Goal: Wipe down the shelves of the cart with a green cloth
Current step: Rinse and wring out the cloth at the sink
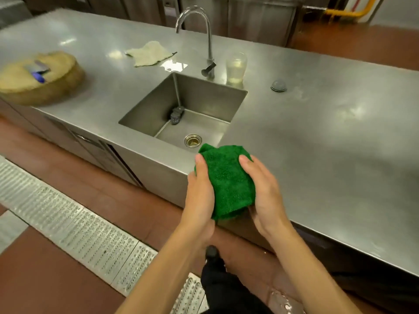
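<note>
A folded green cloth point(226, 177) is held between both my hands, just over the front edge of a steel counter point(317, 137). My left hand point(199, 191) grips its left side with the thumb on top. My right hand point(263, 191) grips its right side, thumb laid across the upper corner. The fingers of both hands are hidden under the cloth. No cart is in view.
A sink point(188, 109) with a tall tap point(204, 37) is sunk into the counter ahead. A beige rag point(149, 53), a plastic cup point(235, 68), a grey sink plug point(278, 85) and a round wooden chopping block point(38, 78) with a cleaver stand on the counter. A metal floor grate point(68, 223) runs at left.
</note>
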Action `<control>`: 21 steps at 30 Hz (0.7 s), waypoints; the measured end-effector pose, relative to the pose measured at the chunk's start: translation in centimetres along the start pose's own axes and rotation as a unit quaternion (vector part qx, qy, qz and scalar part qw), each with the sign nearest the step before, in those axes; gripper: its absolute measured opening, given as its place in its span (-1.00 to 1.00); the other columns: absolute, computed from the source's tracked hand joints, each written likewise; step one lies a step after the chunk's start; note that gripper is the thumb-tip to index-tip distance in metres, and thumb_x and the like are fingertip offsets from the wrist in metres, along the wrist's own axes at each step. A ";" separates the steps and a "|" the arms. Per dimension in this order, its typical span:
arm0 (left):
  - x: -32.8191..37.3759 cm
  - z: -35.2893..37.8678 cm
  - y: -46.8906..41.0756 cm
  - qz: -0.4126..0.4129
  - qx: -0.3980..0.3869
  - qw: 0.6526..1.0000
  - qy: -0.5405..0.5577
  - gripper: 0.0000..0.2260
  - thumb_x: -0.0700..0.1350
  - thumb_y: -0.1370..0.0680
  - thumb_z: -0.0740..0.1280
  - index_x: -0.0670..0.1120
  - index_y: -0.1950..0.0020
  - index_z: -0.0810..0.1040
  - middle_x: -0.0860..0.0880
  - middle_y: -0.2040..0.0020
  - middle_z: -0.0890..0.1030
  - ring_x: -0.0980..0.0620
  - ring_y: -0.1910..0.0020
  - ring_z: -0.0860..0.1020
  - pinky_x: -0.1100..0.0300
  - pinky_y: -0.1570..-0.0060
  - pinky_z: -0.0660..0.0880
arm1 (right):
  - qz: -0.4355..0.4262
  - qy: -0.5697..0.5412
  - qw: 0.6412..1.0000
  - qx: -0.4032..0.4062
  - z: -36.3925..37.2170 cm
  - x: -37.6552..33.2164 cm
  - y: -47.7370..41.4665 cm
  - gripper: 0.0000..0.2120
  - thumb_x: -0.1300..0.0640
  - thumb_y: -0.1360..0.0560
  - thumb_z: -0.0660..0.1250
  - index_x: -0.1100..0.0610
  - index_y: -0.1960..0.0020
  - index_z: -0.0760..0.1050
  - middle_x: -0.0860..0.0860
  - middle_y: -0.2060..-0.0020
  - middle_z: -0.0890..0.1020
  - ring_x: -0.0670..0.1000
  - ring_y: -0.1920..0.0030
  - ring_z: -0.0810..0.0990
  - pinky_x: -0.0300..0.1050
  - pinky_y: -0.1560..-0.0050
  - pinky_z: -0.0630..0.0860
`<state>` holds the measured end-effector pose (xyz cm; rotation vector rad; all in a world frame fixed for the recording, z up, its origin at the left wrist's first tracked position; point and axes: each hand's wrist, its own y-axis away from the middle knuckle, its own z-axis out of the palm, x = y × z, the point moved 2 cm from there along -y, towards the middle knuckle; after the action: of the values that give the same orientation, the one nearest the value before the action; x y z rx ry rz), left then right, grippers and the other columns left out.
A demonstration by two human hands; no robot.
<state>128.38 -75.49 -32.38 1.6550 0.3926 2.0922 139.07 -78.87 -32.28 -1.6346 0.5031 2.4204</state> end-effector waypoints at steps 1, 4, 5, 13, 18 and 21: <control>1.9 -0.1 -1.7 0.010 -0.004 1.000 -0.007 -0.41 0.40 -0.55 0.08 0.00 -0.29 0.54 -0.08 -0.14 0.68 -0.03 -0.03 0.69 0.02 0.03 0.65 | -0.009 -0.002 1.000 0.002 1.1 -0.5 -2.2 -0.71 0.06 -0.51 0.36 0.12 -0.20 0.60 0.10 -0.11 0.67 0.10 -0.16 0.64 0.18 -0.26 0.50; 7.3 -0.3 -6.5 -0.003 -0.057 0.998 -0.029 -0.52 0.28 -0.62 0.02 0.06 -0.02 0.65 0.01 0.16 0.74 0.06 0.19 0.71 0.17 0.29 0.64 | -0.043 0.010 0.999 0.004 4.1 -1.7 -8.6 -0.75 0.08 -0.50 0.36 0.08 -0.16 0.61 0.07 -0.07 0.69 0.09 -0.13 0.64 0.16 -0.23 0.53; 8.6 -0.7 -8.2 -0.011 -0.068 0.997 -0.042 -0.53 0.27 -0.63 0.03 0.05 -0.04 0.65 0.01 0.14 0.74 0.07 0.17 0.71 0.16 0.24 0.64 | -0.060 0.025 0.998 0.005 5.1 -2.1 -10.5 -0.74 0.07 -0.48 0.35 0.03 -0.15 0.61 0.04 -0.07 0.69 0.06 -0.13 0.64 0.14 -0.22 0.53; 15.4 -0.9 -18.3 0.002 -0.073 0.995 0.062 -0.50 0.21 -0.63 0.06 -0.08 -0.12 0.67 -0.14 -0.08 0.69 -0.08 -0.07 0.67 0.01 -0.08 0.58 | -0.178 0.169 0.969 -0.019 10.9 -2.5 -22.7 -0.56 0.17 -0.43 0.21 -0.03 -0.27 0.56 -0.08 -0.28 0.54 -0.13 -0.35 0.44 0.06 -0.39 0.37; 18.8 -0.9 -23.8 0.050 -0.044 0.998 0.016 -0.51 0.33 -0.54 0.20 -0.03 -0.07 0.67 -0.07 -0.05 0.71 0.00 -0.05 0.68 -0.01 -0.17 0.55 | -0.205 0.215 0.955 0.006 15.1 -2.4 -27.4 -0.56 -0.18 -0.49 0.23 -0.03 -0.29 0.53 -0.13 -0.25 0.54 -0.14 -0.30 0.48 -0.15 -0.31 0.43; 20.3 -1.2 -27.7 0.098 -0.022 0.994 -0.043 -0.47 0.39 -0.45 0.28 -0.03 -0.12 0.61 -0.02 0.02 0.69 0.03 0.00 0.68 -0.07 -0.16 0.57 | -0.234 0.223 0.945 0.049 17.3 -2.3 -30.6 -0.63 -0.17 -0.47 0.28 0.01 -0.15 0.57 -0.10 -0.06 0.60 -0.08 -0.12 0.58 -0.17 -0.13 0.51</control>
<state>127.97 -41.33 -28.87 1.8144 0.1600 2.1412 135.13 -44.00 -29.76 -1.9894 0.2455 1.6697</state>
